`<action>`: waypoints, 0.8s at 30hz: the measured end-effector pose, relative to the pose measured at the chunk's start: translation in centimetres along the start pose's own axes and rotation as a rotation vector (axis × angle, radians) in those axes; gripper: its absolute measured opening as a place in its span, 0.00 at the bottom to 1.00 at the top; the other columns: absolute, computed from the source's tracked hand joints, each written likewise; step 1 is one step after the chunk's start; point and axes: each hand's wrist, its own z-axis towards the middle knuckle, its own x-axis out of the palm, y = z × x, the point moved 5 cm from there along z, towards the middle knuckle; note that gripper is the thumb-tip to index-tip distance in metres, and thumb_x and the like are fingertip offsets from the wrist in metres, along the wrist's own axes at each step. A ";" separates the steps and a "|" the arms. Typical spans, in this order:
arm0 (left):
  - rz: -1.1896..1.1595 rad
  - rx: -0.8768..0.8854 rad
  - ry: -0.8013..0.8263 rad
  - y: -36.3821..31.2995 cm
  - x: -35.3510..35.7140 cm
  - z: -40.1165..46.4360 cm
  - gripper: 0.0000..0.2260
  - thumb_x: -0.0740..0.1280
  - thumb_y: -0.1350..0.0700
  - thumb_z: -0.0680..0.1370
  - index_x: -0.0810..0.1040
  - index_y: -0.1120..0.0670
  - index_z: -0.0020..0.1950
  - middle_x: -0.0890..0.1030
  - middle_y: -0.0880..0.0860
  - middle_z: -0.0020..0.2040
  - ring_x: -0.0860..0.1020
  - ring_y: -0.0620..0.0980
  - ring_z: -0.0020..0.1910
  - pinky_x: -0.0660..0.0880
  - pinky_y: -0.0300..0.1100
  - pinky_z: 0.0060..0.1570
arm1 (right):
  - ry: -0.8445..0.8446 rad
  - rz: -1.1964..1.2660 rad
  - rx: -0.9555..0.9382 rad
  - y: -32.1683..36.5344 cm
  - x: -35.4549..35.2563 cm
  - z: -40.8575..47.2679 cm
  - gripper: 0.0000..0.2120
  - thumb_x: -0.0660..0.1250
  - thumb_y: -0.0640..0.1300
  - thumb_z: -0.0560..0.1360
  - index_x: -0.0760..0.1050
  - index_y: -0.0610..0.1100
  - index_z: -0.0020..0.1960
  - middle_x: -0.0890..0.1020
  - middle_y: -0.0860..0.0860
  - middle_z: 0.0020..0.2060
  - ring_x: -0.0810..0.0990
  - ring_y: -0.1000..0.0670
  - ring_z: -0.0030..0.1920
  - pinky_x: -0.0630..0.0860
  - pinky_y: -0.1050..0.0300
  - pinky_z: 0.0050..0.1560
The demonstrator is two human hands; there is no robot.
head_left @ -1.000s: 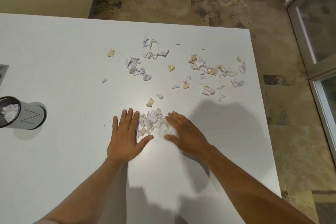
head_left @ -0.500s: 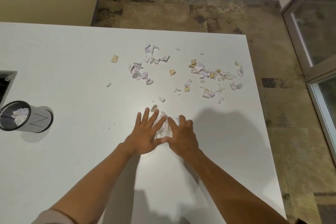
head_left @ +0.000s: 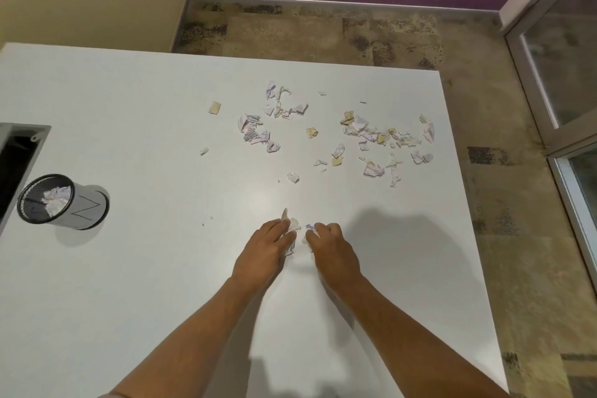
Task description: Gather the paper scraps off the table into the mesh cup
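Torn white, lilac and tan paper scraps [head_left: 371, 136] lie scattered over the far right part of the white table [head_left: 135, 268]. A second loose group of scraps [head_left: 258, 134] sits left of them. My left hand [head_left: 263, 255] and my right hand [head_left: 334, 254] meet near the table's middle, fingers curled around a small bunch of gathered scraps [head_left: 292, 226] that pokes out between them. The mesh cup [head_left: 63, 202] stands at the far left, with some crumpled paper inside it.
A dark rectangular opening with a grey frame [head_left: 19, 155] is set into the table's left edge, behind the cup. The table's right edge runs close to the scraps, with patterned floor beyond. A glass door [head_left: 565, 58] stands at the right.
My hands went from flat on either side of a spread pile to pressed together, then curled shut around the scraps. The head camera tilted up a little.
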 end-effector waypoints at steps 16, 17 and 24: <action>-0.556 -0.604 -0.103 -0.2 -4.8 -1.9 0.05 0.62 0.59 0.68 0.74 0.51 0.34 0.71 0.47 0.35 0.67 0.46 0.35 0.65 0.39 0.36 | -0.052 1.100 0.694 -2.1 -1.7 -2.6 0.03 0.76 0.39 0.69 0.85 0.43 0.43 0.85 0.53 0.39 0.82 0.55 0.37 0.75 0.70 0.40; -0.586 -0.642 -0.125 -0.1 -5.3 -2.4 0.07 0.64 0.60 0.71 0.77 0.63 0.36 0.74 0.47 0.34 0.69 0.47 0.34 0.67 0.38 0.36 | -0.038 1.160 0.731 -1.9 -1.6 -2.8 0.02 0.76 0.40 0.69 0.85 0.45 0.42 0.86 0.50 0.37 0.83 0.51 0.37 0.79 0.62 0.43; -0.736 -0.844 -0.237 1.5 -9.3 -6.1 0.10 0.67 0.66 0.76 0.84 0.54 0.49 0.83 0.45 0.43 0.80 0.35 0.39 0.71 0.24 0.40 | 0.009 1.604 0.851 1.4 -2.6 -4.2 0.07 0.73 0.35 0.72 0.83 0.37 0.49 0.85 0.41 0.43 0.81 0.45 0.44 0.79 0.49 0.56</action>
